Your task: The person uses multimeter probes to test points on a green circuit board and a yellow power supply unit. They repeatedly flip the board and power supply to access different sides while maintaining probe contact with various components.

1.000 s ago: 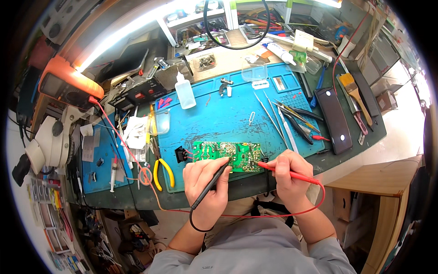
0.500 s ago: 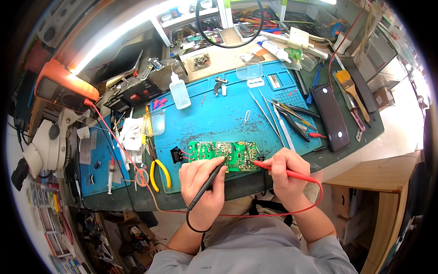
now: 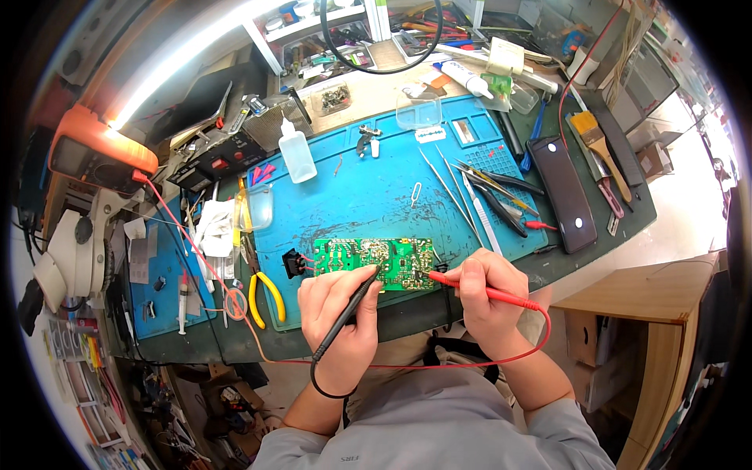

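A green circuit board [image 3: 395,254], solder side up, lies at the near edge of the blue work mat [image 3: 356,200]. My left hand [image 3: 338,317] grips a black test probe [image 3: 345,313] like a pen, its tip over the middle of the board. In my right hand [image 3: 492,298] is a red test probe [image 3: 493,292], with its tip at the board's right end. Whether either tip actually touches solder is too small to tell. A black socket [image 3: 295,264] hangs on wires off the board's left end. The red lead runs toward an orange multimeter [image 3: 102,153] at the far left.
Yellow-handled pliers [image 3: 266,299] lie left of the board. Tweezers [image 3: 454,196], cutters [image 3: 501,210] and a dark phone-like slab [image 3: 562,196] lie to the right. A clear squeeze bottle [image 3: 296,155] stands farther back, near a plastic box [image 3: 419,111].
The whole view has shifted slightly, so the bench sits a little farther left. Both hands keep their probes at nearly the same places on the board.
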The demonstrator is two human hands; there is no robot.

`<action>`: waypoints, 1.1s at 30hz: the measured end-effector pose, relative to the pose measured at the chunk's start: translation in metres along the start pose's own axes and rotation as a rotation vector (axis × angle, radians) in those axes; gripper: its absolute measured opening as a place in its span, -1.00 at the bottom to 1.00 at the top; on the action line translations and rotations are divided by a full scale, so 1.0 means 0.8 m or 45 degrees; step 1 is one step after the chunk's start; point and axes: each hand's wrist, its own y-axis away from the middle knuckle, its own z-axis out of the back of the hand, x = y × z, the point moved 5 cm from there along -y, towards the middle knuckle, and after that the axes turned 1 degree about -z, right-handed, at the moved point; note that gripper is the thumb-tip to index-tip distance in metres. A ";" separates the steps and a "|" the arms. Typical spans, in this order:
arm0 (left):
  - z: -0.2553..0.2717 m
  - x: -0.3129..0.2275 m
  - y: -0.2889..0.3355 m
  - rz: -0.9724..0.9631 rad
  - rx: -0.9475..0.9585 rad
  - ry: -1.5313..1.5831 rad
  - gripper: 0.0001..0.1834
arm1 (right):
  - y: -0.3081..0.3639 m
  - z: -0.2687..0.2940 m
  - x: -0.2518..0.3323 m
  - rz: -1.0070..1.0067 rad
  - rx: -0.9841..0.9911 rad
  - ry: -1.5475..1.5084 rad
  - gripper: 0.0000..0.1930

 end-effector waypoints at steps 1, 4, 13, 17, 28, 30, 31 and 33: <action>0.000 0.000 0.000 0.002 0.002 0.000 -0.76 | 0.000 0.000 0.000 -0.003 0.001 0.001 -0.80; 0.000 0.000 0.000 0.004 0.001 -0.003 -0.76 | 0.000 0.000 0.001 -0.002 0.004 0.003 -0.80; 0.000 0.001 0.001 0.010 0.005 -0.011 -0.76 | 0.000 -0.002 0.001 0.091 0.026 -0.008 -0.72; 0.000 0.001 0.000 0.010 0.001 -0.009 -0.76 | -0.001 -0.001 0.001 0.103 0.039 -0.003 -0.73; 0.000 0.000 0.000 0.013 0.014 -0.010 -0.76 | -0.002 0.000 0.002 0.059 0.044 -0.001 -0.75; 0.000 0.000 0.001 0.010 0.021 -0.019 -0.75 | -0.002 0.000 0.004 0.008 0.036 0.004 -0.81; 0.000 0.000 0.000 0.013 0.021 -0.016 -0.75 | -0.002 0.000 0.004 0.006 0.034 0.006 -0.81; 0.000 0.000 0.000 0.018 0.023 -0.011 -0.75 | -0.002 0.001 0.004 0.002 0.028 0.008 -0.80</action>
